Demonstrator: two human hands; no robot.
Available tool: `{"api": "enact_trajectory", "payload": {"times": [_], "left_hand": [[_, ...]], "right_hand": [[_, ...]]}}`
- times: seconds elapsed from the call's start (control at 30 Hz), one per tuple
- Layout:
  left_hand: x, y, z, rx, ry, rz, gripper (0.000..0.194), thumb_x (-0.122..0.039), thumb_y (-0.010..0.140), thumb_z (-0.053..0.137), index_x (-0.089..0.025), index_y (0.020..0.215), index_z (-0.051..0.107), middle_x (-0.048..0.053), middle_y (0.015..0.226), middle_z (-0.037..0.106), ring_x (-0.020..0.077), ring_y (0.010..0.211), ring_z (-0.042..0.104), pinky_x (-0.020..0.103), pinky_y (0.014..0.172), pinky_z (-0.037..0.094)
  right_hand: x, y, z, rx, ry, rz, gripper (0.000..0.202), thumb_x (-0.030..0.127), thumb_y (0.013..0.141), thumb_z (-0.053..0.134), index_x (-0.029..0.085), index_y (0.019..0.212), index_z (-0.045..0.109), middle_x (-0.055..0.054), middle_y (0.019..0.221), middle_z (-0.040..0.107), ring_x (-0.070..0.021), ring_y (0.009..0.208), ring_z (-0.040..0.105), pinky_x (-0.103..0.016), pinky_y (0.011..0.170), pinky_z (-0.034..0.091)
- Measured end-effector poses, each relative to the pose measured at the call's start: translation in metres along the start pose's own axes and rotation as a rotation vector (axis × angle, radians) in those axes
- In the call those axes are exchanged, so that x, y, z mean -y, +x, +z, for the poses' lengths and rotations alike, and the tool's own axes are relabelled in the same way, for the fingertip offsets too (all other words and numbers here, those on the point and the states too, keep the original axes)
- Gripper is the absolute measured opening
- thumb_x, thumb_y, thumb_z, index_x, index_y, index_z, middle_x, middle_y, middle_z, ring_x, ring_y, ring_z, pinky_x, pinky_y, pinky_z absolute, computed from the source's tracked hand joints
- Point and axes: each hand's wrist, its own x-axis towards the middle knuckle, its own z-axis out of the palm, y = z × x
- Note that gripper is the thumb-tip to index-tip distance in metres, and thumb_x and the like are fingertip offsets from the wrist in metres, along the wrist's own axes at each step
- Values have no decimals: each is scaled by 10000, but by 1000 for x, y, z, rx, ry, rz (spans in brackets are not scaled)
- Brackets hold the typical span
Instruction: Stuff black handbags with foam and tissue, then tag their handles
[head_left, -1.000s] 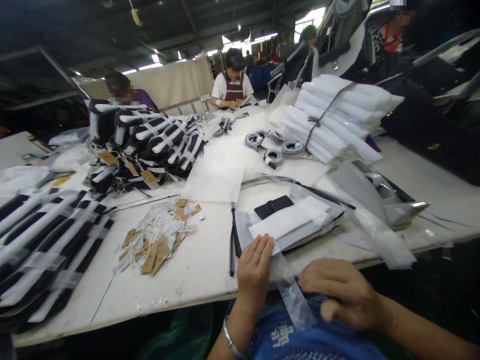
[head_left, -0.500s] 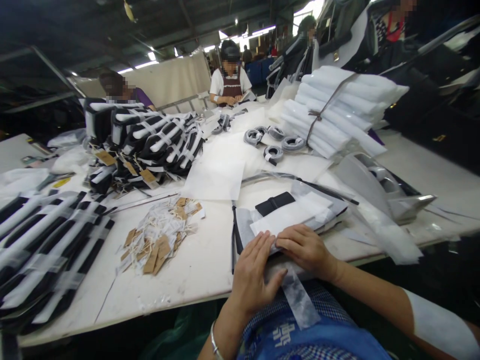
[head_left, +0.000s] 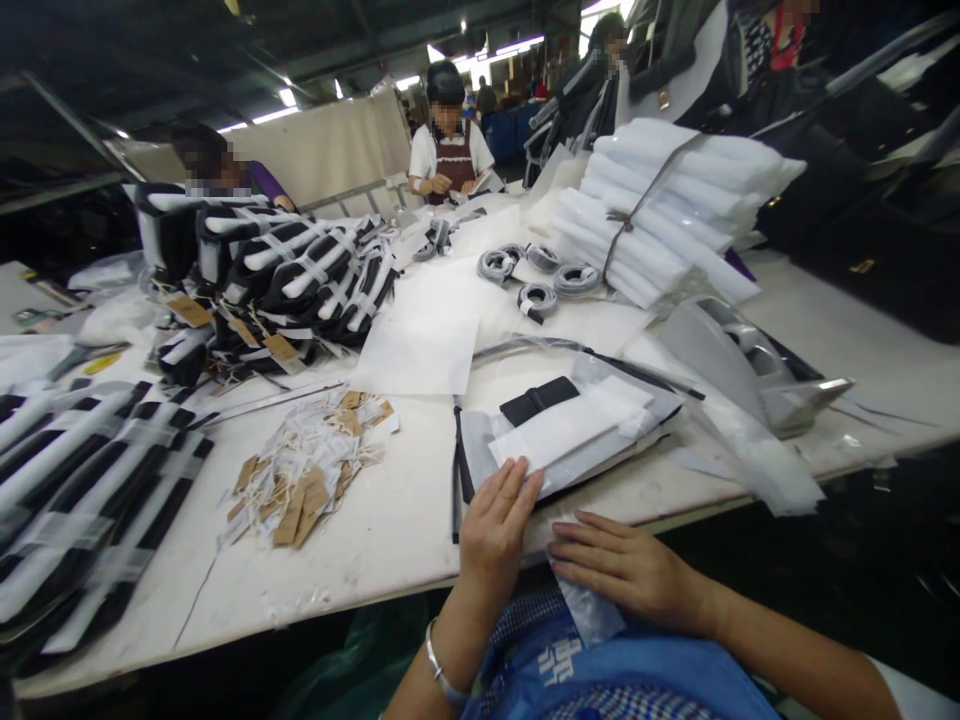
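In front of me lies a flat grey-and-black bag [head_left: 480, 440] with black edging. A folded black piece [head_left: 538, 398] and a white sheet [head_left: 559, 430] rest on top of it. My left hand [head_left: 495, 520] lies flat at the bag's near edge, its fingertips touching the white sheet. My right hand [head_left: 637, 565] is stretched out, fingers straight, just past the table edge. Beneath its fingers a strip of clear film [head_left: 589, 605] hangs down against a blue apron [head_left: 637, 665]. Whether the right palm presses on anything is hidden.
A pile of paper tags with strings [head_left: 307, 470] lies left of the bag. Black-and-white wrapped bundles [head_left: 90, 510] fill the left side. Rolled grey straps [head_left: 537, 300] and a tied white foam stack [head_left: 660, 210] stand farther back. A tape dispenser [head_left: 757, 370] is at right.
My right hand has moved off the bag's near edge, back toward my body, and its bent fingers have straightened. My left hand still rests at the bag. The view has shifted slightly.
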Motion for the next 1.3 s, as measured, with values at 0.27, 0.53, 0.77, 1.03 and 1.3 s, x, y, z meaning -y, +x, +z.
{"api": "enact_trajectory", "payload": {"times": [0.27, 0.53, 0.77, 1.03, 1.3], "left_hand": [[-1, 0, 3, -15, 11, 1, 415, -16, 962, 458, -147, 1336, 580, 114, 1335, 644, 234, 1307, 550, 403, 1024, 548], [-1, 1, 4, -2, 21, -1, 430, 10, 943, 467, -149, 1321, 594, 105, 1329, 650, 231, 1297, 560, 392, 1024, 546], [-1, 0, 4, -28, 21, -9, 381, -72, 970, 487, -168, 1321, 599, 126, 1318, 648, 247, 1250, 591, 395, 972, 563], [-8, 4, 4, -133, -14, -133, 208, -113, 968, 515, -147, 1084, 684, 115, 1056, 702, 212, 997, 670, 347, 842, 592], [-4, -6, 9, -188, -114, -232, 224, -140, 980, 481, -134, 1147, 630, 121, 1052, 726, 196, 982, 691, 312, 873, 586]], "right_hand": [[16, 9, 11, -178, 131, 177, 358, 105, 986, 388, 132, 1197, 676, -110, 1104, 754, -182, 1114, 683, -350, 1027, 536], [24, 23, -13, -191, 142, 156, 366, 169, 1009, 355, 145, 1177, 680, -106, 1027, 772, -174, 1012, 722, -321, 972, 558], [-14, 72, -50, -158, 106, 125, 322, 146, 982, 389, 178, 1110, 683, -64, 985, 770, -179, 926, 717, -339, 866, 560], [-62, 108, -36, 0, 168, 400, 353, 23, 825, 499, 225, 963, 755, -26, 910, 737, -200, 893, 609, -334, 793, 490], [-84, 130, -28, 252, 256, 753, 65, 240, 832, 707, 235, 786, 753, 6, 821, 722, -179, 839, 645, -288, 759, 450]]}}
